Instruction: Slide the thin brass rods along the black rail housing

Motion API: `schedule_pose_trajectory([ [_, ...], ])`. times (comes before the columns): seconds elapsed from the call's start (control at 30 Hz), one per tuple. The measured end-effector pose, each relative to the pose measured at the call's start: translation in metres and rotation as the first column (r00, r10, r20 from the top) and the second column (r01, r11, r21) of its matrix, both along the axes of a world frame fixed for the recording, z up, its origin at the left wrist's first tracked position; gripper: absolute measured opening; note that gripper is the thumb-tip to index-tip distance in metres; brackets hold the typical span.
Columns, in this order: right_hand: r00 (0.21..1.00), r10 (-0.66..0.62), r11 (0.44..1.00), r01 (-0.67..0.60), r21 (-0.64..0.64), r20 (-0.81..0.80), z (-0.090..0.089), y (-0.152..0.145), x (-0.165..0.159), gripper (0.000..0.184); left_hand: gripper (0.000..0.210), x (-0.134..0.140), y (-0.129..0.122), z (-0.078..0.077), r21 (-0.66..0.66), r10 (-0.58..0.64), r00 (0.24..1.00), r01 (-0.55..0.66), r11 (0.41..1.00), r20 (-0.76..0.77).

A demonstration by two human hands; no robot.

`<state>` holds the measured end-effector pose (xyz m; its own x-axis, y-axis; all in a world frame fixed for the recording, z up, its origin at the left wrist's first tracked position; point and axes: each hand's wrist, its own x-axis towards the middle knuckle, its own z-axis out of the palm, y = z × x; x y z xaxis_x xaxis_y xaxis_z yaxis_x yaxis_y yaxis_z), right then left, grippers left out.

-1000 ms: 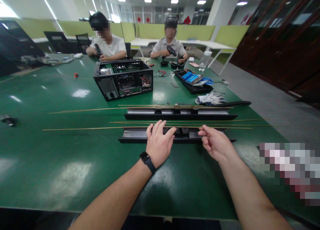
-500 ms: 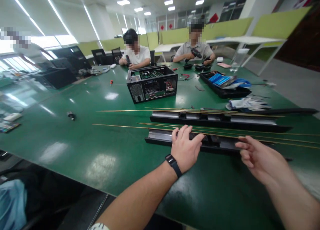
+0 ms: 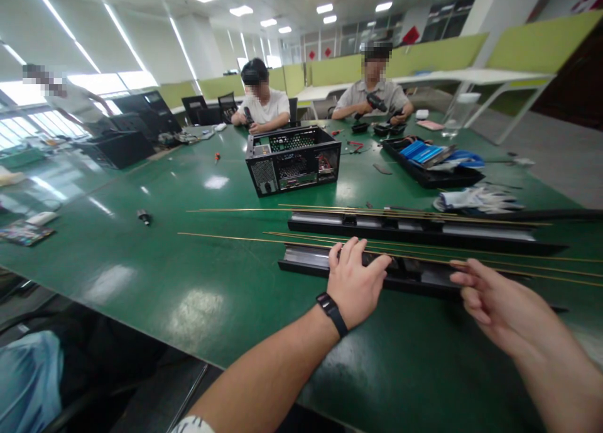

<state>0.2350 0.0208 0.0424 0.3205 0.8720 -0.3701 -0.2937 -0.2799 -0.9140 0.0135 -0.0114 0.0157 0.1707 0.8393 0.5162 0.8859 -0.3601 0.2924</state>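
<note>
The near black channel is set on the green table, in front of the person, with a thin brass rod stretched along its rear edge. The channel's middle is covered by the left hand, its fingers spread; whether anything is grasped there cannot be told. The right hand is held at the channel's right part, fingers curled, fingertips by the rod; whether the rod is pinched cannot be told. Behind, a far channel is placed roughly parallel. Beyond it, an opened computer case is seen.
</note>
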Motion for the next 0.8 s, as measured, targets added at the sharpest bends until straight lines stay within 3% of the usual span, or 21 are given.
schedule_pose_trajectory([
  [0.13, 0.992, -0.095, 0.995, 0.093, -0.034, -0.080, 0.0024, 0.0018, 0.0012, 0.016, 0.029, 0.0000, 0.0001, -0.0005, 0.002, 0.001, 1.000, -0.001, 1.000, -0.001],
  [0.33, 0.996, 0.052, 0.999, -0.053, -0.010, -0.077, -0.0010, 0.0015, 0.0004, 0.008, 0.029, -0.0001, 0.0000, -0.0013, 0.003, 0.011, 1.000, -0.010, 1.000, -0.015],
  [0.47, 0.994, -0.046, 0.999, 0.044, -0.029, -0.104, 0.0022, 0.0011, -0.0016, 0.014, 0.029, -0.0004, 0.0004, -0.0021, 0.003, 0.009, 1.000, -0.009, 1.000, -0.017],
  [0.67, 0.998, 0.039, 0.999, -0.039, -0.015, -0.040, -0.0015, 0.0020, -0.0026, 0.008, 0.028, -0.0003, 0.0006, -0.0015, -0.004, 0.001, 1.000, -0.001, 1.000, -0.012],
  [0.8, 0.995, -0.042, 0.999, 0.040, -0.020, -0.086, -0.0004, 0.0027, -0.0042, 0.017, 0.028, 0.0001, 0.0001, -0.0003, -0.006, 0.005, 1.000, -0.005, 1.000, -0.011],
])
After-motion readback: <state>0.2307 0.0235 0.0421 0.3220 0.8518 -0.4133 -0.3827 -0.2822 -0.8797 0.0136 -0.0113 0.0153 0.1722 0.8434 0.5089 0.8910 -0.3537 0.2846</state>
